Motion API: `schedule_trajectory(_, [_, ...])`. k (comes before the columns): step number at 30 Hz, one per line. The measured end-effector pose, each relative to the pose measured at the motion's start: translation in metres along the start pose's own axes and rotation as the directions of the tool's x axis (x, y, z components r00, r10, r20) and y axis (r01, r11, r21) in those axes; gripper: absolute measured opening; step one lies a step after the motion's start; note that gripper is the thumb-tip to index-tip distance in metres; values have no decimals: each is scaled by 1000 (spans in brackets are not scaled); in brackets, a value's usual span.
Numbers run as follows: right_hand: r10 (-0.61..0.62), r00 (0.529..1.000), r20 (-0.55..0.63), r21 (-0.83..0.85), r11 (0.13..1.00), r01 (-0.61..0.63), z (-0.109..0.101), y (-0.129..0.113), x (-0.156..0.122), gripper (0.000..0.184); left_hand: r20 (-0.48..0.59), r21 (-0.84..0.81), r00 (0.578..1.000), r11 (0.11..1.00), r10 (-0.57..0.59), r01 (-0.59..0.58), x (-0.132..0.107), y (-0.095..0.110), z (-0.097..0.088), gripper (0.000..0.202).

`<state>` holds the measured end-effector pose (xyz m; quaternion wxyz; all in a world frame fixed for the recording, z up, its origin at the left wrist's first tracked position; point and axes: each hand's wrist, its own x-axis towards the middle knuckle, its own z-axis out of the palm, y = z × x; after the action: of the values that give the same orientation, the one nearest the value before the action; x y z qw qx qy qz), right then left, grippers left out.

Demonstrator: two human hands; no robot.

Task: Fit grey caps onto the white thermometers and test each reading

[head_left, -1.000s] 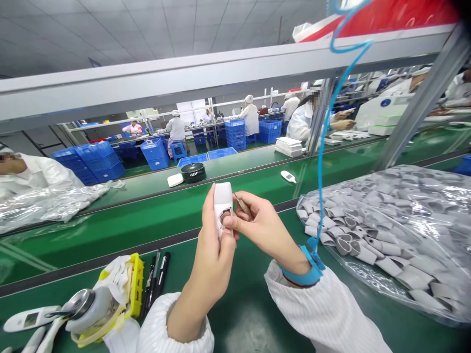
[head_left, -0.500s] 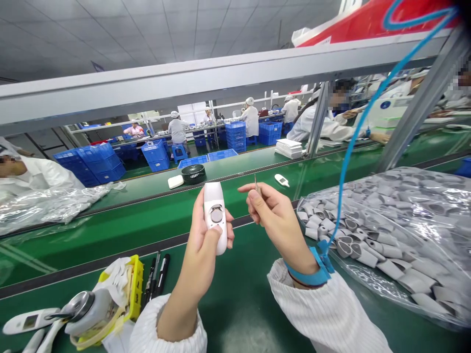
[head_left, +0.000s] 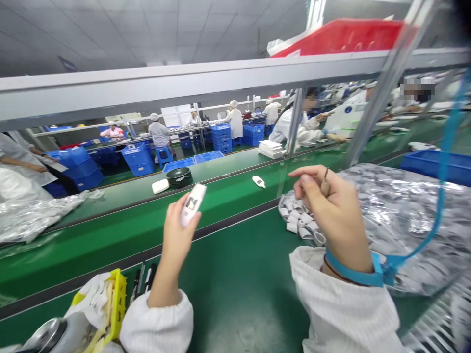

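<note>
My left hand (head_left: 172,240) is closed round a white handheld device (head_left: 194,205), which looks like a thermometer. It is tilted, with a dark opening or window on the side toward me, slightly blurred. Over the bag's left edge, my right hand (head_left: 333,215) is raised with its index finger stretched out to the left. It holds a slim pointed metal tool (head_left: 325,182), mostly hidden by the fingers; its exact kind does not show. A blue wrist strap (head_left: 353,269) with a coiled blue cord is round my right wrist.
On the right lies a clear bag (head_left: 408,211) of grey plastic shells. The green belt (head_left: 228,206) carries another white thermometer (head_left: 258,182). Beyond sit a black round part (head_left: 179,177) and white papers (head_left: 270,149). A yellow basket (head_left: 120,304) stands front left. Several co-workers are behind.
My right hand has moved right, away from the device, still with the tool. My left hand has moved left and turned the device; the coin cell seen before no longer shows clearly. The view has shifted.
</note>
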<state>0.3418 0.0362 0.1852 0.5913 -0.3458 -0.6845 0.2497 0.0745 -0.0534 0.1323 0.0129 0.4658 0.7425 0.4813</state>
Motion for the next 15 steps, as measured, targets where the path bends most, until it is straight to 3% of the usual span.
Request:
schedule_trajectory(2, [32,997,69,-276,961,-12,-24,21,10,22,20,65,989,988,-144,142,22,-35,8,44])
schedule_trajectory(4, [169,952,254,-588,809,14,-36,48,17,29,33,144,957,949,-288,281,38,-73,18,36])
schedule_trajectory(5, [230,923,309,-649,760,28,-37,63,17,28,32,183,939,925,-343,332,42,-90,22,35])
schedule_trajectory(8, [358,852,382,-748,661,58,-30,108,6,11,-5,284,904,866,-427,410,41,-133,30,37])
schedule_trajectory(11, [428,808,405,-793,604,77,-22,143,-17,26,-76,362,903,832,-423,420,31,-159,31,40])
schedule_trajectory(15, [424,820,385,-792,608,58,-20,169,-39,23,-159,436,917,807,-366,398,24,-174,30,43])
